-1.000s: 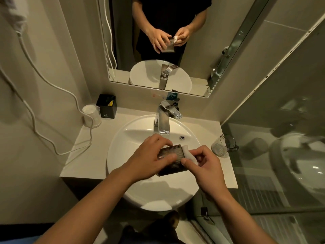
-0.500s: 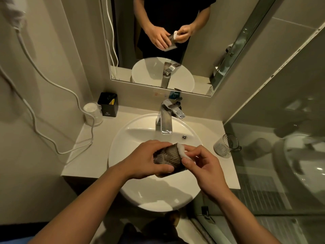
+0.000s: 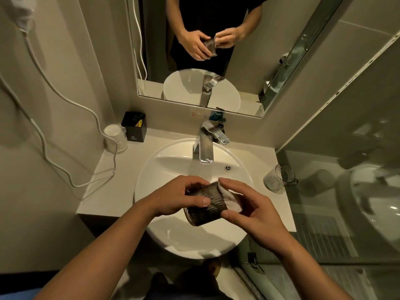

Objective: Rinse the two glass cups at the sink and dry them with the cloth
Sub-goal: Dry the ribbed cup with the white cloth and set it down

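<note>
Over the white round sink point(image 3: 164, 165) my left hand point(image 3: 177, 195) grips a ribbed glass cup point(image 3: 205, 206) that lies on its side, mouth toward the right. My right hand point(image 3: 249, 208) pinches a white cloth point(image 3: 230, 201) that is pushed against the cup's mouth. A second, clear glass cup point(image 3: 276, 179) rests tilted on the counter at the right of the sink, apart from both hands. The chrome faucet point(image 3: 205, 146) stands behind the basin with no water running.
A black box point(image 3: 134, 126) and an upturned white cup point(image 3: 114, 138) stand at the counter's back left, with a white cord point(image 3: 65, 169) trailing across it. A mirror point(image 3: 249, 72) hangs above. A glass shower wall point(image 3: 346, 191) borders the counter on the right.
The cup has turned in my hands and its base now tips down toward me. My right hand has moved the cloth lower around the mouth.
</note>
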Available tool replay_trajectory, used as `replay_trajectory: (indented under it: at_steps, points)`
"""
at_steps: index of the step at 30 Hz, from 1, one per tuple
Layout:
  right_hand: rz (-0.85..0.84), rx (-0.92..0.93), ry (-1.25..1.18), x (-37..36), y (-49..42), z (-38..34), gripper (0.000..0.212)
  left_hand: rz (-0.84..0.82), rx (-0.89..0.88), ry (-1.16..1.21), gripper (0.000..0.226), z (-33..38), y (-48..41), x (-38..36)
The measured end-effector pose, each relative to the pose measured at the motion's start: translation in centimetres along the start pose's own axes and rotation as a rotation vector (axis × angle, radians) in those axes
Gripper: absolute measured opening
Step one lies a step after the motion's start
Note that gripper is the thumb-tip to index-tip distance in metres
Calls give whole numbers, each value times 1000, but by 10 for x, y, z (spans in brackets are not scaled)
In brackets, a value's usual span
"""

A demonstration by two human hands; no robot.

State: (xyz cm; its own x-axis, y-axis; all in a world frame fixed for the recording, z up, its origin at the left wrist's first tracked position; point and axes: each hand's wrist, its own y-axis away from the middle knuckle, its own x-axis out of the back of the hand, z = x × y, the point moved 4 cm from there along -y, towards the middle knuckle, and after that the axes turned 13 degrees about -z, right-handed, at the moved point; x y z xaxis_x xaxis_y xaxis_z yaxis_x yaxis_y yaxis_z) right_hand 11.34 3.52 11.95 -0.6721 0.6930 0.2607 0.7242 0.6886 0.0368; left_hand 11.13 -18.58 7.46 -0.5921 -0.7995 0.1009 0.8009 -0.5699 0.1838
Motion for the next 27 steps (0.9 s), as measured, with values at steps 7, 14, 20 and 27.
replay_trajectory:
  at_steps: [7, 14, 20, 27]
  points:
    - [273, 18, -102, -9, 3, 10, 54, 113, -62, -261, 50, 12, -1, -14]
    - [337, -46, -121, -13, 5, 10, 40, 164, -52, -426, 80, 10, -2, -22]
    - [275, 12, -159, -6, 9, 3, 36, 130, -60, -294, 73, 13, -5, -13]
    - [186, 112, -85, -2, 11, -5, 46, 27, -45, -55, 58, 12, -9, -8]
